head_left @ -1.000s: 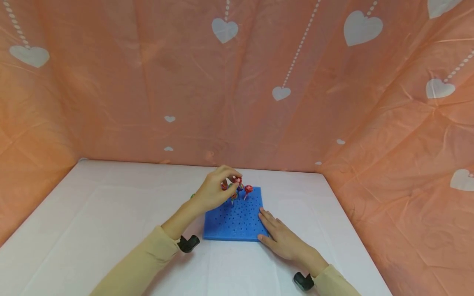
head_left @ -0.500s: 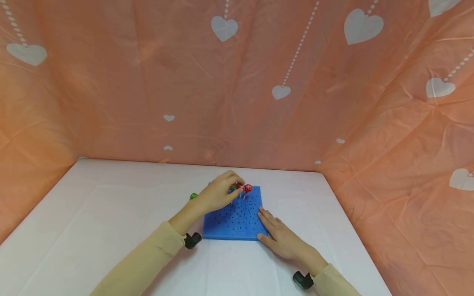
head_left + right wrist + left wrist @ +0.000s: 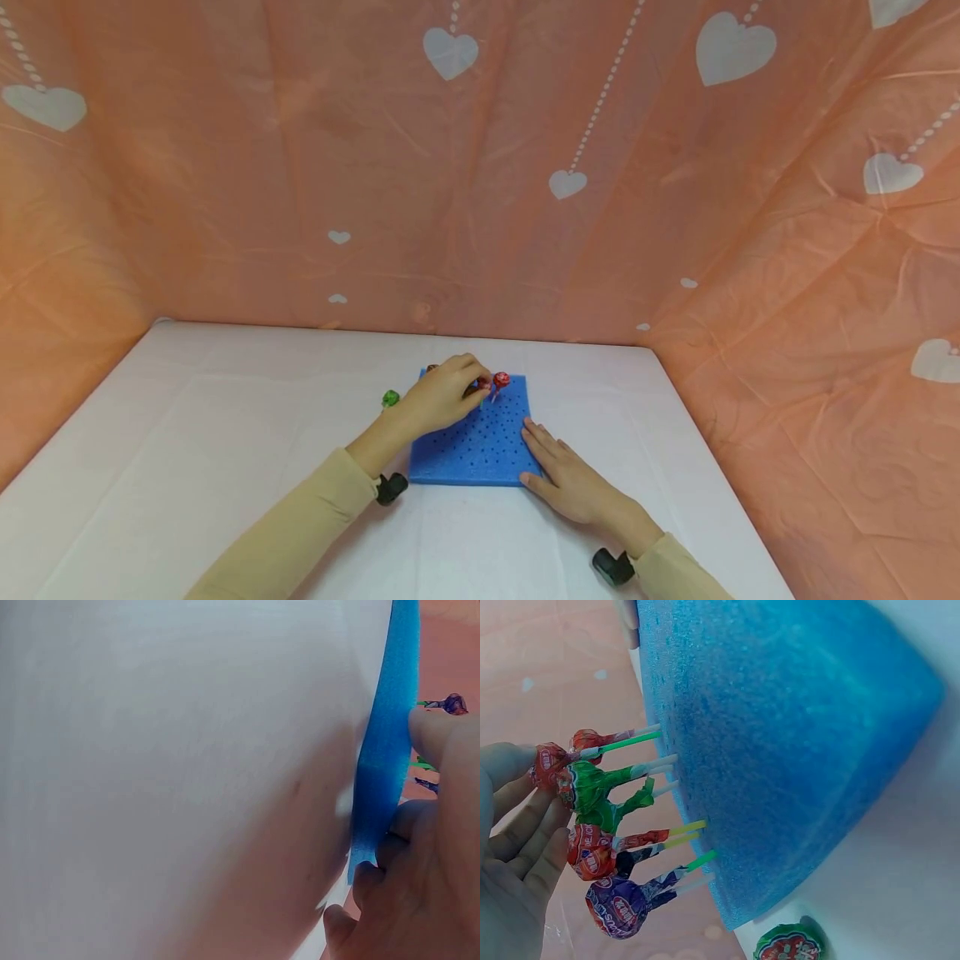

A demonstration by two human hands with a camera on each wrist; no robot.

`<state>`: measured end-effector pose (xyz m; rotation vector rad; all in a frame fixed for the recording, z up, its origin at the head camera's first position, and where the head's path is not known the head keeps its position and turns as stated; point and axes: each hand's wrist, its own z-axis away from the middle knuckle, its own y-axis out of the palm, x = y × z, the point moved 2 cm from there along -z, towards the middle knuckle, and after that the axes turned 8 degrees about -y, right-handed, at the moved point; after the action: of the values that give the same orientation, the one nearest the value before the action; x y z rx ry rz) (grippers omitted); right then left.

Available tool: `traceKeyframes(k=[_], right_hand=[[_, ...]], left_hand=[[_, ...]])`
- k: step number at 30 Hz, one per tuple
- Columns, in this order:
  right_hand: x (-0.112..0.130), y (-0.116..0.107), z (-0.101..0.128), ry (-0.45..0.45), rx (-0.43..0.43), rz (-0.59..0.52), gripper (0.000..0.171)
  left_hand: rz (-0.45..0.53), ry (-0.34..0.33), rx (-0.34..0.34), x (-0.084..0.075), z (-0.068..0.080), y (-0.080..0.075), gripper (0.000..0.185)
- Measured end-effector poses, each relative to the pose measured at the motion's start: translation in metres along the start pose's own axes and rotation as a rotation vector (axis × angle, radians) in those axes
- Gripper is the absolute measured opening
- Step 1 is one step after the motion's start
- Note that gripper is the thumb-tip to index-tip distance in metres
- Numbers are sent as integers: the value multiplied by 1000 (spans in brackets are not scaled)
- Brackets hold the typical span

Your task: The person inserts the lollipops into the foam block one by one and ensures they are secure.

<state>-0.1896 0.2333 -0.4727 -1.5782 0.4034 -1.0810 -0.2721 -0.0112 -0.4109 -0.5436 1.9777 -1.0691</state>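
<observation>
Hands [image 3: 442,398] on perforated blue foam board [image 3: 480,446]

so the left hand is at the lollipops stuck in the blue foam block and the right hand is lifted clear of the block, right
Not quite. The right hand is not lifted clear: in the head view it lies flat with its fingers on the near right edge of the blue foam block. The rest holds: the left hand is at the lollipops stuck in the block.

The foam board [image 3: 472,450] lay on the table [image 3: 225,433], lollipops [image 3: 607,832] standing along its far edge. One loose lollipop [image 3: 390,398] lay left of the board.
</observation>
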Motion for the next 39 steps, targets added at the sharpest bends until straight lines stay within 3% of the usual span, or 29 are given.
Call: traceKeyframes(k=[7,16,27,39], right_hand=[[2,-2,0,-2,-1,0,73],[3,-1,0,3,-1,-7,74],[4,-1,0,-2,-5,-3,73],[4,0,0,8,-4,-13,74]], left_hand=[[-5,-6,16,2,1,2,18],[-54,59,-4,-1,2,3,13],[-68,13,18,-3,0,6,14],[-61,28,-5,-4,3,4,18]])
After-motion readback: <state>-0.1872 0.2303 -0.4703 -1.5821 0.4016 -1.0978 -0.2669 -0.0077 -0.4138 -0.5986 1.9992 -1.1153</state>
